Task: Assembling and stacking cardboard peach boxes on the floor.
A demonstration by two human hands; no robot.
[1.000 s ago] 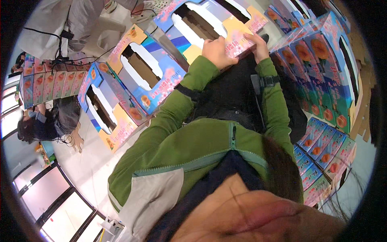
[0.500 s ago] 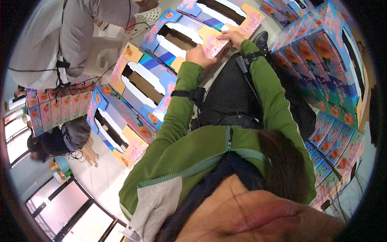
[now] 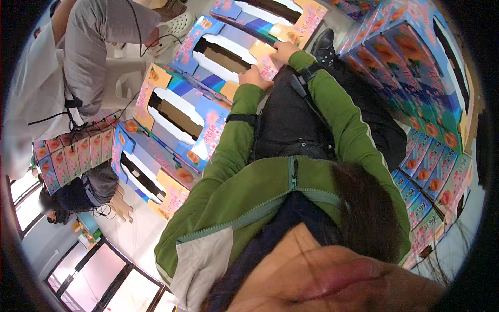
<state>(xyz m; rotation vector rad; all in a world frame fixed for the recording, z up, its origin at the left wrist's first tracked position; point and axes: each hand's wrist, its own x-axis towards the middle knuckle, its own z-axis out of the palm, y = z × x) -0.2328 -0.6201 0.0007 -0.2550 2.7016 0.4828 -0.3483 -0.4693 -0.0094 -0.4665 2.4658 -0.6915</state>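
A blue-and-pink printed cardboard carton (image 3: 200,66) stands before me, a long opening with white flaps in its top. My left hand (image 3: 254,79) is closed on its near left corner, thumb on top. On its near right corner sits my right hand (image 3: 286,52), fingers bent over the edge where it meets the carton (image 3: 307,22) beyond. My lower fingers are hidden behind the carton's near end. Against its left side stands another such carton (image 3: 212,115), with one more carton (image 3: 167,183) further left.
Stacked cartons (image 3: 416,78) rise close on my right, above a lower row of boxes (image 3: 421,171). More cartons (image 3: 78,151) stand at far left. A person in grey trousers (image 3: 86,52) is at upper left, cables beside them. Another person (image 3: 78,195) is low at far left.
The carton's near end has shifted away from me and left, roughly level with its neighbours. Both hands moved with it. The person at upper left has shifted, and my view has tilted slightly.
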